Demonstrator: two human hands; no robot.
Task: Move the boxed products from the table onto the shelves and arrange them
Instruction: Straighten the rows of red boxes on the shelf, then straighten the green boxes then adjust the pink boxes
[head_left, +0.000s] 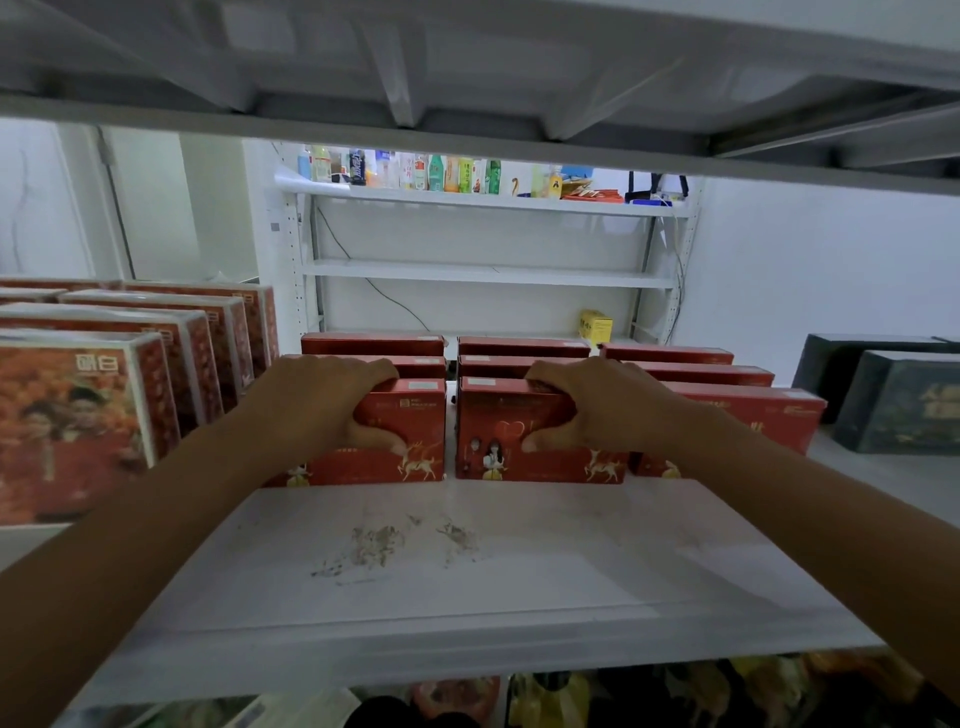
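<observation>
Three rows of red boxes stand upright on the white shelf (467, 597), each row three deep. My left hand (343, 400) grips the top of the front left red box (410, 436), thumb on its face. My right hand (587, 405) holds the front middle red box (498, 431) the same way. The front right red box (763, 415) stands beside them, untouched. Both arms reach in from the near edge.
Orange-red boxes (72, 426) stand in a row at the left. Dark boxes (904, 400) sit at the right. Behind is another white rack with bottles (426, 174) on top and a yellow box (596, 326). A shelf board (467, 140) hangs close overhead.
</observation>
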